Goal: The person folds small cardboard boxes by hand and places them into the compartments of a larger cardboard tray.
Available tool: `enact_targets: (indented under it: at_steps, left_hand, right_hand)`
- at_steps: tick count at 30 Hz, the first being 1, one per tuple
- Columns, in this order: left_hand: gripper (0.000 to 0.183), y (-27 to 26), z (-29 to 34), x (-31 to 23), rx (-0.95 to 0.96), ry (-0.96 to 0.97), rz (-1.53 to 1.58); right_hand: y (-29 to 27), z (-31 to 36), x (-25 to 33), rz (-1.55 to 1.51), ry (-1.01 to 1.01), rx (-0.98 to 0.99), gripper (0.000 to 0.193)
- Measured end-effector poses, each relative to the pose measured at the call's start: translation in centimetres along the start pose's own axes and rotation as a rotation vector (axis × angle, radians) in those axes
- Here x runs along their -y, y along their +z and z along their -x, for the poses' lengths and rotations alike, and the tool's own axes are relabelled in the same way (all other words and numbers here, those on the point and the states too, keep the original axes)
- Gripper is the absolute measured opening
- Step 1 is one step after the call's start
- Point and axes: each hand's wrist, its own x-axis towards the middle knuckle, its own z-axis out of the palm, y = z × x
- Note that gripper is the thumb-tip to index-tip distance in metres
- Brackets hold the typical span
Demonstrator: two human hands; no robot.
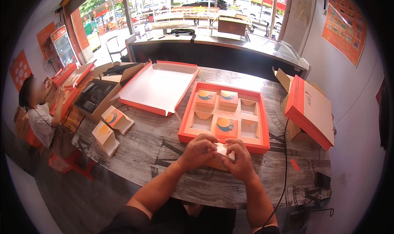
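Note:
Both my hands meet over a small cream and orange box (220, 151) at the near side of the table. My left hand (200, 150) grips its left side, and my right hand (240, 160) grips its right side, fingers curled over the top. Just beyond lies an orange tray (264, 129) with six compartments. Three small orange boxes (226, 127) sit in it: two in the back row, one in the front middle. The other three compartments are empty.
An open orange lid (158, 86) with a white inside lies at the back left. Two small open boxes (111, 129) lie at the table's left edge. A stack of orange flat boxes (310, 111) stands at the right. A person (39, 115) sits at the far left. A black cable (284, 160) runs along the right.

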Motion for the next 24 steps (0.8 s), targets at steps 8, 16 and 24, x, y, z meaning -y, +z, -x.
enact_targets:
  at_steps: [8,16,24]
  left_hand:
    - [0.021,-0.7,-0.7,-0.3,0.047,0.063,-0.03]
    - [0.021,-0.4,-0.6,-0.4,0.061,0.023,0.006]
    - [0.024,-0.9,-0.3,-0.3,0.166,-0.093,0.064]
  right_hand:
    - [-0.4,-0.1,-0.2,-0.002,0.033,0.029,0.027]
    - [-0.5,0.0,-0.3,-0.075,0.059,0.082,0.026]
    - [-0.7,-0.1,-0.4,-0.139,0.09,0.182,0.023]
